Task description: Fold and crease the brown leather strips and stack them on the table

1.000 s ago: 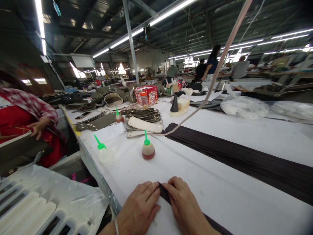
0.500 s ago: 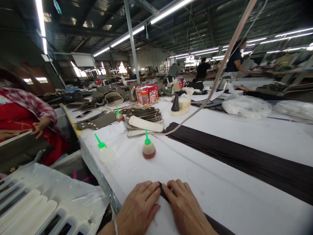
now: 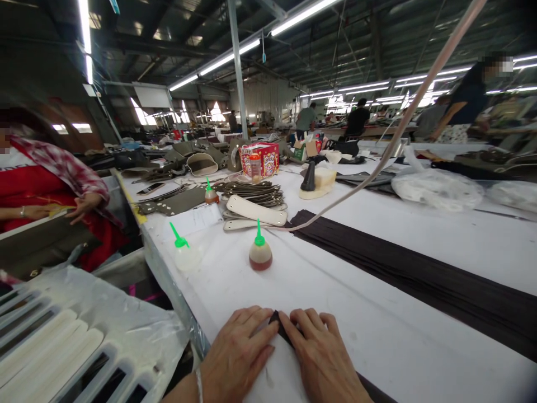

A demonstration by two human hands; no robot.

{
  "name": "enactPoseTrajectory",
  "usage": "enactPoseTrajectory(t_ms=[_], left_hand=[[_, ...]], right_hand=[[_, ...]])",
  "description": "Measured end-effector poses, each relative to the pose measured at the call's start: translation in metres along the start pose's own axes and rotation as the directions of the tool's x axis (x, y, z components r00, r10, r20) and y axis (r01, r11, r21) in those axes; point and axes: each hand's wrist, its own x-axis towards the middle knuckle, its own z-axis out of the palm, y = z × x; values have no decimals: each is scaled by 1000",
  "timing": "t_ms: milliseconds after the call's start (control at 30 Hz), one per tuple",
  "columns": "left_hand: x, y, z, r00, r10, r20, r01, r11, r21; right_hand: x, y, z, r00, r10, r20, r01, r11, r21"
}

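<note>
My left hand (image 3: 239, 355) and my right hand (image 3: 321, 355) lie side by side at the near edge of the white table (image 3: 377, 330). Both press their fingertips together on the end of a narrow dark strip (image 3: 282, 330), which runs back under my right hand. The fingers are bunched in a pinch on that strip. A small glue bottle with a green nozzle (image 3: 260, 253) stands just beyond my hands. A second, clear bottle with a green nozzle (image 3: 183, 253) sits to its left near the table edge.
A long stack of dark strips (image 3: 419, 274) crosses the table to the right. Cream leather pieces (image 3: 255, 211), a cable (image 3: 377, 168) and a red box (image 3: 260, 158) lie further back. A person in red (image 3: 46, 190) works at left. A plastic-covered rack (image 3: 62, 347) stands at bottom left.
My hands stay on the strip end, with hardly any shift. The view has drifted slightly, and the person at the far right has walked further right.
</note>
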Motion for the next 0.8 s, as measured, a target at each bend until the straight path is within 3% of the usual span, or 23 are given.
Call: enactPoseTrajectory(t_ms=[533,800], left_hand=[[1,1,-2,1000,-31,-3,31,998,-46],[8,-4,-7,996,72,56,-69,996,-63]], right_hand=[[9,-6,-5,967,69,244,-64,997,-31],[3,1,-7,963,138,233,-150,988,35]])
